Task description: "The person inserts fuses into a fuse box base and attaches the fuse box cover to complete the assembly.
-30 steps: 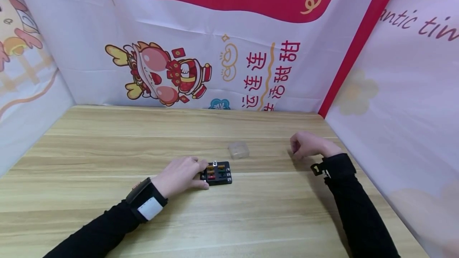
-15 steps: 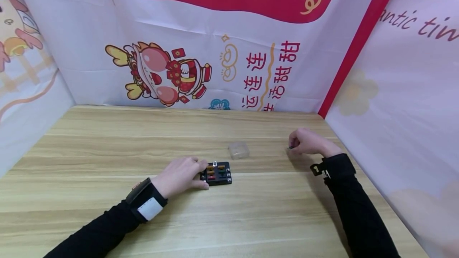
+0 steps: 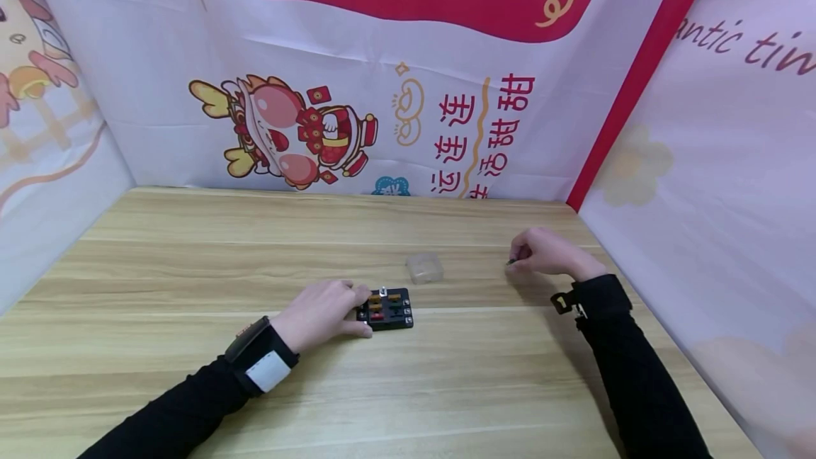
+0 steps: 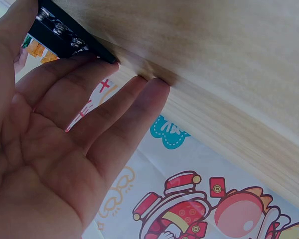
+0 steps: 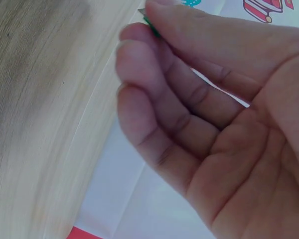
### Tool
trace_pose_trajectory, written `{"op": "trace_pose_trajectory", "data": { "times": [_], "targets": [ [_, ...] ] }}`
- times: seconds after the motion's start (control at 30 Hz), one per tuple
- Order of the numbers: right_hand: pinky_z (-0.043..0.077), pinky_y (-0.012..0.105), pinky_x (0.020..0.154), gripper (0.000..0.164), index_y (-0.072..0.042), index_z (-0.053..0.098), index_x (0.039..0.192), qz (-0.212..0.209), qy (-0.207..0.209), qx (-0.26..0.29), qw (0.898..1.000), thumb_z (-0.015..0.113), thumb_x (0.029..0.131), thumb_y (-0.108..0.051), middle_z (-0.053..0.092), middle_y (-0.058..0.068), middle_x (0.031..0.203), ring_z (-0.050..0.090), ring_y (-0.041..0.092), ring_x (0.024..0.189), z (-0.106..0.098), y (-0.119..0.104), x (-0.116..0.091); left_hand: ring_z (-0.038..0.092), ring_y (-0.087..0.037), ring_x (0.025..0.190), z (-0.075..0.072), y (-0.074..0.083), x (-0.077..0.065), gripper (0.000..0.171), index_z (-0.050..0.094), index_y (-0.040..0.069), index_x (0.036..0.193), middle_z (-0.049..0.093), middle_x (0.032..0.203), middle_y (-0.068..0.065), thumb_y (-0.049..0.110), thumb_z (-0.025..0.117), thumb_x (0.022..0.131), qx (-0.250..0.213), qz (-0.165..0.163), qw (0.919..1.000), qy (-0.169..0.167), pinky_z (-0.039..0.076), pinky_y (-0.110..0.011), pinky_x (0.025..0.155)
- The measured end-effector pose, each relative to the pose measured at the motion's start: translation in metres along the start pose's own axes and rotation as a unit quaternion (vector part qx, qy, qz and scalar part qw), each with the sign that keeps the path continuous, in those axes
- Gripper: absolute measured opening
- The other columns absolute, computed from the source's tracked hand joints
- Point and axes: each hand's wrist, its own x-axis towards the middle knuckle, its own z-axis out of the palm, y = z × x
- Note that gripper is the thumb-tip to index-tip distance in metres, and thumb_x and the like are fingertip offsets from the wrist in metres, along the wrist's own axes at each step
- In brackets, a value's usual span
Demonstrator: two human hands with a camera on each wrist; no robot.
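A black fuse block (image 3: 398,314) lies flat on the table, with orange, red and green blade fuses seated in it. At its left end my left hand (image 3: 321,310) holds it between thumb and fingers. The left wrist view shows the block's edge with metal screws (image 4: 60,29) beside the fingers, the other fingertips resting on the wood. Off to the right, my right hand (image 3: 543,253) pinches a small green blade fuse (image 5: 151,25) between thumb and forefinger, low over the table. Most of that fuse is hidden by the fingertips.
A clear plastic cover (image 3: 423,268) sits on the table just behind the fuse block, between the two hands. The wooden table (image 3: 255,232) is bounded by printed cloth walls (image 3: 357,41) at the back and on both sides.
The right hand has shifted slightly up and left, and the small fuse now shows at its fingertips. The left hand and the fuse block have stayed in place.
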Motion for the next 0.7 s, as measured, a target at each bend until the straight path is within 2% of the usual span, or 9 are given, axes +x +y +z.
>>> {"op": "trace_pose_trajectory", "data": {
  "times": [0.27, 0.5, 0.7],
  "targets": [
    [0.049, 0.033, 0.064, 0.005, -0.009, 0.074, 0.081, -0.04, 0.031, -0.011, 0.999, 0.078, 0.085, -0.01, 0.065, -0.006, 0.073, 0.058, 0.01, 0.067, 0.004, -0.004, 0.003, 0.05, -0.011, 0.064, 0.002, -0.001, -0.001, 0.047, 0.067, 0.011, 0.105, 0.063, 0.084, -0.003, 0.047, 0.08, 0.078, -0.002, -0.005, 1.0, -0.004, 0.044, -0.028, 0.058],
    [0.049, 0.032, 0.064, 0.004, -0.006, 0.075, 0.082, -0.054, 0.041, -0.016, 0.998, 0.076, 0.086, -0.008, 0.067, -0.005, 0.074, 0.059, 0.009, 0.067, 0.006, -0.007, 0.004, 0.051, -0.011, 0.064, 0.002, -0.001, -0.002, 0.045, 0.066, 0.011, 0.103, 0.063, 0.084, -0.003, 0.046, 0.08, 0.078, -0.007, 0.002, 1.0, -0.006, 0.044, -0.028, 0.057],
    [0.049, 0.034, 0.066, 0.004, -0.008, 0.076, 0.082, -0.046, 0.052, -0.029, 0.997, 0.077, 0.085, -0.01, 0.067, -0.007, 0.073, 0.06, 0.008, 0.068, 0.006, -0.015, 0.006, 0.053, -0.011, 0.066, 0.0, -0.002, -0.001, 0.047, 0.067, 0.01, 0.106, 0.065, 0.088, -0.005, 0.046, 0.08, 0.078, -0.005, 0.005, 1.0, -0.002, 0.046, -0.029, 0.059]
  ]
}}
